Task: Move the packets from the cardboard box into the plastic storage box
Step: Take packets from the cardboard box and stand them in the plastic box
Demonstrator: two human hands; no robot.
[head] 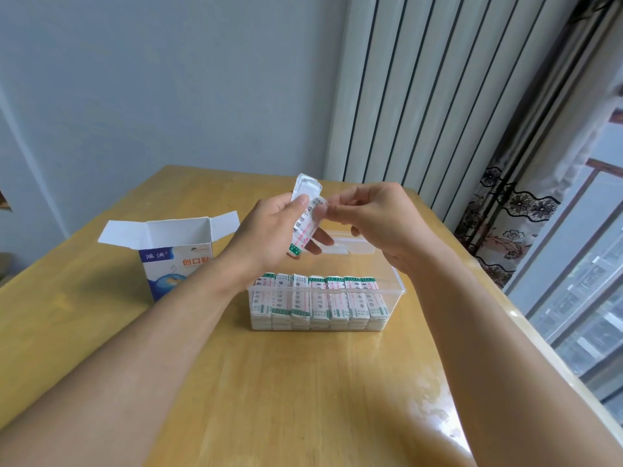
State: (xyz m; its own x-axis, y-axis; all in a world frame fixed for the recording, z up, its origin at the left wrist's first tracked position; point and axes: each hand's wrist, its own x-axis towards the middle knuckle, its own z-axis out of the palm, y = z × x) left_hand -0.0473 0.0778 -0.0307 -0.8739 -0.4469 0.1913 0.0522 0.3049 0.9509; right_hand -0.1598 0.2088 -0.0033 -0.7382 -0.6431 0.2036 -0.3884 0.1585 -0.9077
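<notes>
cardboard box (170,256) left of storage box (392,291), packets (320,298) inside

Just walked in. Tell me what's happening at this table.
A person is moving packets from a cardboard box into a clear plastic box. The left hand grips a few packets above the plastic box, and the right hand pinches at their upper end. A row of packets already fills the near side of the plastic box. The cardboard box stands open to its left on the wooden table; whether any remain inside cannot be seen.

soft daylight from the right window (586,264), wide-angle bending at edges.
</notes>
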